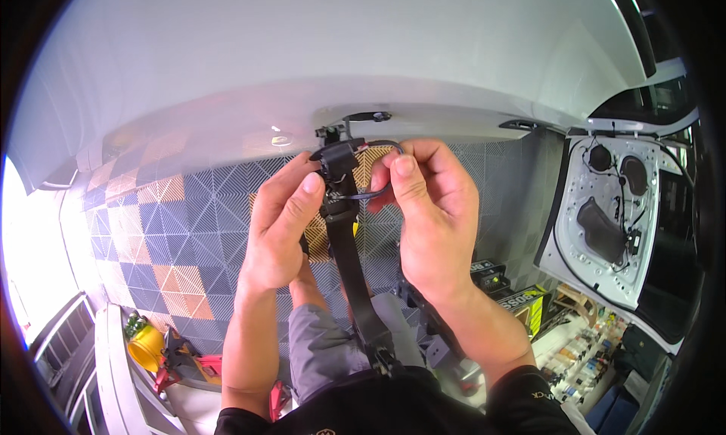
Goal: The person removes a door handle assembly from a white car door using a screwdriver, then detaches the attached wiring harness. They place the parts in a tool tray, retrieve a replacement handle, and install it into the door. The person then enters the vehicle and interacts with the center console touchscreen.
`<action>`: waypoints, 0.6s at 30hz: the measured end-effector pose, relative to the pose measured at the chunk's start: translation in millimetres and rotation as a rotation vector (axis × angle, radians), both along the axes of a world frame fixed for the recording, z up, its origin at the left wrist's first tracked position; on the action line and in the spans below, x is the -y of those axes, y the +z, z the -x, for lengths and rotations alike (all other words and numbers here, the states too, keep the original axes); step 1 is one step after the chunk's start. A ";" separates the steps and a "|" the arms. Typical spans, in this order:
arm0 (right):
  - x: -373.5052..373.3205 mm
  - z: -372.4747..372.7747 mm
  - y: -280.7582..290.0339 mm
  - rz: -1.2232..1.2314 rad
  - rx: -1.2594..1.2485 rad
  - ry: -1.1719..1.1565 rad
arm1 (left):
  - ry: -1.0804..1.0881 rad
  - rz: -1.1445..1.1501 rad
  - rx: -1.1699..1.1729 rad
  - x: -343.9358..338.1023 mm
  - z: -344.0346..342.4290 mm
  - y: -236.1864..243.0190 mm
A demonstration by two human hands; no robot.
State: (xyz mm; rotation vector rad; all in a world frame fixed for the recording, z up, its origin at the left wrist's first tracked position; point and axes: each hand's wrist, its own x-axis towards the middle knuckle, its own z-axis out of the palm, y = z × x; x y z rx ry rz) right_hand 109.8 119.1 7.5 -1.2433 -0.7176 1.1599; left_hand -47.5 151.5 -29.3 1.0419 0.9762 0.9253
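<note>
Fingers of the left hand are closed on the left edge of a black plastic assembly, the thumb lying along its side toward the camera. Thumb and fingers of the right hand are pinched together on a dark cable, which curves out in a loop from the right side of that assembly. Both hands are raised in front of the person's body, with the assembly between them, just beside the lower part of a pale car body panel. A flat black strip runs from below the assembly down toward the person's dark shirt. To the right stands a car door with its inner metal exposed. Grey and orange patterned tiles cover the floor, and a yellow bucket sits at lower left.
</note>
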 end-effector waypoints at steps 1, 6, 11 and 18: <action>-1.2 0.6 1.7 0.010 -0.041 -0.039 | -0.023 -0.033 0.005 -1.6 0.9 0.4; -8.0 -1.9 11.9 0.089 -0.128 -0.089 | -0.177 -0.159 -0.042 -17.8 8.3 -3.2; -9.0 -17.9 20.9 0.267 -0.290 -0.043 | -0.220 -0.110 -0.014 -20.3 11.1 -12.1; 11.2 -0.1 -7.3 -0.140 -0.304 -0.038 | -0.189 0.018 0.111 -11.3 6.7 -14.7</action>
